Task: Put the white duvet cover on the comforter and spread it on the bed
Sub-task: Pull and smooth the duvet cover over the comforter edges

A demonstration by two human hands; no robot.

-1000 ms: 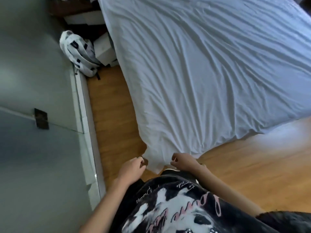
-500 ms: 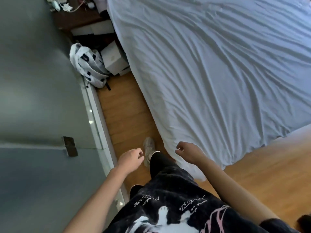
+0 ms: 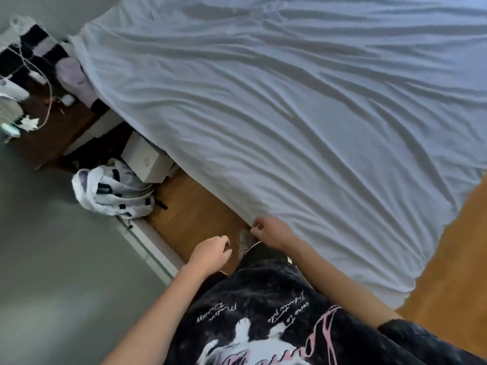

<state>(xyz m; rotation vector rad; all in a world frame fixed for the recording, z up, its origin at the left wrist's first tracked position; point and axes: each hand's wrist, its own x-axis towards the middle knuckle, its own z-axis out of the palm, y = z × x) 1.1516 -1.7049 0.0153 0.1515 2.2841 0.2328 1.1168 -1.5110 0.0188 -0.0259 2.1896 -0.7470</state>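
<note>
The white duvet (image 3: 303, 122) lies spread and wrinkled over the whole bed, its near corner (image 3: 395, 285) hanging toward the floor. My right hand (image 3: 272, 231) is at the duvet's left side edge with its fingers curled; a grip on the fabric cannot be made out. My left hand (image 3: 210, 252) hovers over the floor a little left of it, loosely closed and holding nothing. The comforter itself is hidden under the white cover.
A narrow strip of wooden floor (image 3: 189, 206) runs between the bed and the grey wall (image 3: 52, 259). A white-and-black backpack (image 3: 113, 196), a white box (image 3: 145, 160) and a dark nightstand (image 3: 50, 133) with cables stand ahead. My shoe (image 3: 244, 241) is below my hands.
I have stepped from the duvet's near corner along the bed's left side. Both hands left the corner; the right one now sits at the side edge.
</note>
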